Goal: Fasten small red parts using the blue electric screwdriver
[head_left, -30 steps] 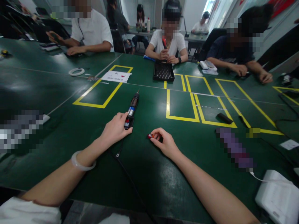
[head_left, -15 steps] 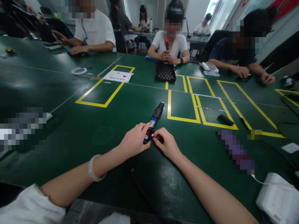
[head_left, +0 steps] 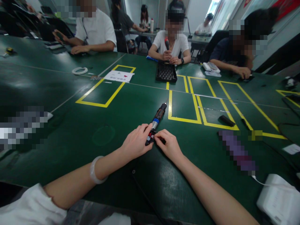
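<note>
An electric screwdriver [head_left: 160,111] lies slanted on the table, its thin bit pointing away from me. Its rear casing is off, so a silver and blue motor and red inner parts show. My left hand [head_left: 137,140] is closed around the rear half from the left, covering part of it. On the other side, the thumb and forefinger of my right hand [head_left: 169,143] pinch together at the red parts; what lies between the fingertips is too small to make out. A black cable [head_left: 142,190] with a round end lies nearer to me.
Yellow tape outlines [head_left: 185,120] mark the green table [head_left: 112,168]. A black cylinder-like piece [head_left: 227,120] lies to the right, beyond a blurred-out purple object [head_left: 236,150] and a white charger [head_left: 278,200]. Opposite, a person works over a black tray [head_left: 166,72]; a tape roll [head_left: 79,71] lies left.
The screwdriver and both my hands have shifted slightly right. An orange-red bit seen by my right fingers before no longer shows. The person at right has raised one hand toward their head.
</note>
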Available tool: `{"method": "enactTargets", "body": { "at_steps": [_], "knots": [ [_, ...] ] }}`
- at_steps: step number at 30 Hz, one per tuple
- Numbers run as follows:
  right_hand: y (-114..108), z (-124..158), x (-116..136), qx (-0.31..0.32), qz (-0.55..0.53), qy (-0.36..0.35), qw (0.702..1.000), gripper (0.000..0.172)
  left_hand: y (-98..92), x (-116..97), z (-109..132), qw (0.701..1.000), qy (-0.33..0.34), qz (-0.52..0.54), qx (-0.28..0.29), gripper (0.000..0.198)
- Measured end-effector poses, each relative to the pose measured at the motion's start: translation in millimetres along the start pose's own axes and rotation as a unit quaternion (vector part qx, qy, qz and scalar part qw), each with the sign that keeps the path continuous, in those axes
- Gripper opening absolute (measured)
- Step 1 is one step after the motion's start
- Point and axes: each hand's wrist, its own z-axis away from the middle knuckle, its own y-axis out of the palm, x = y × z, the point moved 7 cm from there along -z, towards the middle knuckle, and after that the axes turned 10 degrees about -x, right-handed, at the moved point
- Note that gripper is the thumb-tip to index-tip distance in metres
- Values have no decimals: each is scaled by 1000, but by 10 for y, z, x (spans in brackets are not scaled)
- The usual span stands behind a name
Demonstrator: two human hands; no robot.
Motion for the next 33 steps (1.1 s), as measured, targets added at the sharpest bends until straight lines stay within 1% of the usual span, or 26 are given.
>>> {"method": "enactTargets", "body": {
  "at_steps": [8,11,15,18,20,23,27,33],
  "knots": [
    [-26,7,-8,-16,14,-3,1000,10,15,-8,-87,999,-12,-39,-17,61],
    [-13,6,-9,-10,4,0,1000,10,16,18,-101,999,-12,-50,-18,62],
    [-3,2,-2,0,-12,3,1000,11,3,86,-99,998,-10,-58,-6,62],
    [-10,0,2,3,-15,2,1000,12,-19,190,-106,997,-12,-70,-4,63],
    [-12,0,6,7,-15,0,1000,12,-36,299,-117,996,-20,-83,-6,64],
    [-14,2,8,12,-16,3,1000,12,-62,531,-140,993,-47,-104,-5,65],
    [-16,0,14,19,-12,4,1000,12,-104,907,-168,989,-93,-114,6,67],
    [-4,-10,14,28,-8,9,1000,13,-156,1533,-195,982,-156,-109,16,71]
  ]
}}
